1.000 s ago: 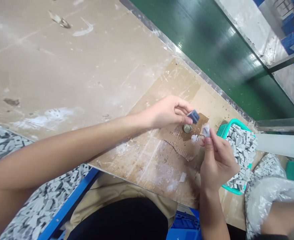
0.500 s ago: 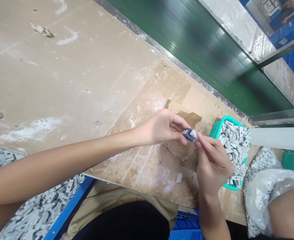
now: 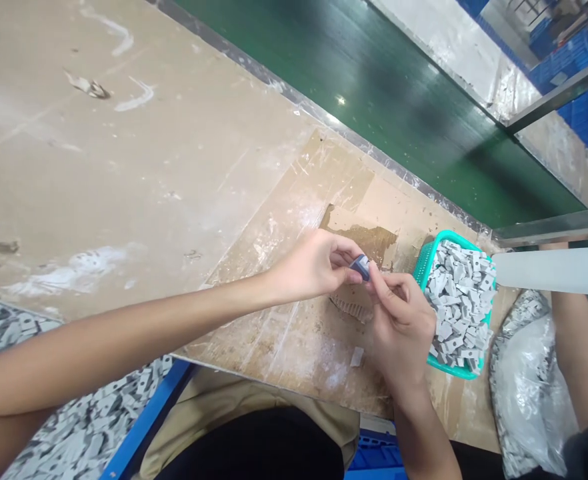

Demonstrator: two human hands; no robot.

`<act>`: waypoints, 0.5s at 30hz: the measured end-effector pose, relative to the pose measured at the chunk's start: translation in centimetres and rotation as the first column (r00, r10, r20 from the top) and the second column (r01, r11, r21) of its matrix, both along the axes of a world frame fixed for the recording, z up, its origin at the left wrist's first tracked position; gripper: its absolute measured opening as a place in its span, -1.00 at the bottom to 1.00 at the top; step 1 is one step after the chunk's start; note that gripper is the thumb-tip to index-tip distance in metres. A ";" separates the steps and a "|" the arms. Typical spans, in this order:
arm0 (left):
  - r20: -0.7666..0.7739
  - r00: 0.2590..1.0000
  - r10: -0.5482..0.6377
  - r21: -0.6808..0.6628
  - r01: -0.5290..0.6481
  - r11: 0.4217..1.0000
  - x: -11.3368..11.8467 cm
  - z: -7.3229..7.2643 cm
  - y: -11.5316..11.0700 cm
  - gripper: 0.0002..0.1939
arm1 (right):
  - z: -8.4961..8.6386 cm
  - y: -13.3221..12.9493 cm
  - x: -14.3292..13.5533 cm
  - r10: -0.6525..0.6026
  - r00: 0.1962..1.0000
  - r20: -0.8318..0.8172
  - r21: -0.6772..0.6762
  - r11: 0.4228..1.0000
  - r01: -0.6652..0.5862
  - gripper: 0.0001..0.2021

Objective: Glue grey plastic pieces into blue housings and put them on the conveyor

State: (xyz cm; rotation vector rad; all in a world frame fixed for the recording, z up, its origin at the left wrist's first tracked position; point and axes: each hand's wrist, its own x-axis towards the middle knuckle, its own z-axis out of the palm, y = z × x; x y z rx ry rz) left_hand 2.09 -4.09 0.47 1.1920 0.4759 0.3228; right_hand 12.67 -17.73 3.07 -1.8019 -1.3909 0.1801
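My left hand (image 3: 319, 263) is nearly closed, thumb and fingertips pinching a small dark blue piece (image 3: 361, 267) from its near side. I have that piece up in front of me, over the worktop (image 3: 199, 153), near a torn sheet of cardboard (image 3: 361, 223). A pale patch shows on the piece, next to my right fingertips.

My right hand (image 3: 401, 320) meets it from the other side, fingers bent, thumb and forefinger drawn close together and touching the end of the piece. I can't tell whether they grip something there or only press, since the fingertips cover that spot.

Just beyond my right hand stands a turquoise basket (image 3: 421, 267) heaped with light grey pieces (image 3: 459, 307), many of them with a dark hole. A long whitish bar (image 3: 549, 270) reaches in from the right, up to the basket's edge. Below it sits a clear plastic bag (image 3: 524, 393) with more grey pieces in it, and a co-worker's arm (image 3: 574, 353) is beside the bag.

A flat white chip (image 3: 357, 357) lies on the worktop nearer to me. Under my left forearm, a blue-edged crate (image 3: 147, 420) is full of grey pieces.
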 end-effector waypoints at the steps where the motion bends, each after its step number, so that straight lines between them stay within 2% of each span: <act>1: -0.006 1.000 0.000 -0.028 0.000 1.000 0.0 0.0 0.1 -0.87 | 0.2 0.1 0.1 0.015 1.000 -0.014 -0.025 1.000 -0.016 -0.56; 3: 0.034 0.999 0.006 -0.116 -0.002 0.993 0.1 0.1 0.4 -0.73 | 0.6 0.1 0.4 -0.007 1.000 -0.023 -0.056 0.998 0.006 -0.57; 5: 0.109 0.994 0.027 -0.217 -0.003 0.976 0.0 0.4 0.7 -0.64 | 1.0 -0.1 0.7 -0.105 0.994 0.016 -0.011 0.994 0.105 -0.58; 8: 0.150 0.986 0.074 -0.355 -0.016 0.935 -0.2 0.8 1.3 -0.81 | 1.0 -0.5 1.5 -0.276 0.958 0.075 0.135 0.955 0.265 -0.60; 10: 0.128 0.985 0.115 -0.449 -0.046 0.893 -0.3 1.1 1.7 -0.89 | 0.7 -0.7 2.3 -0.339 0.939 0.058 0.186 0.928 0.324 -0.61; 15: 0.006 0.980 0.200 -0.590 -0.158 0.792 -0.2 1.3 2.3 -0.78 | 0.1 -0.9 4.4 -0.434 0.899 -0.051 0.214 0.875 0.434 -0.63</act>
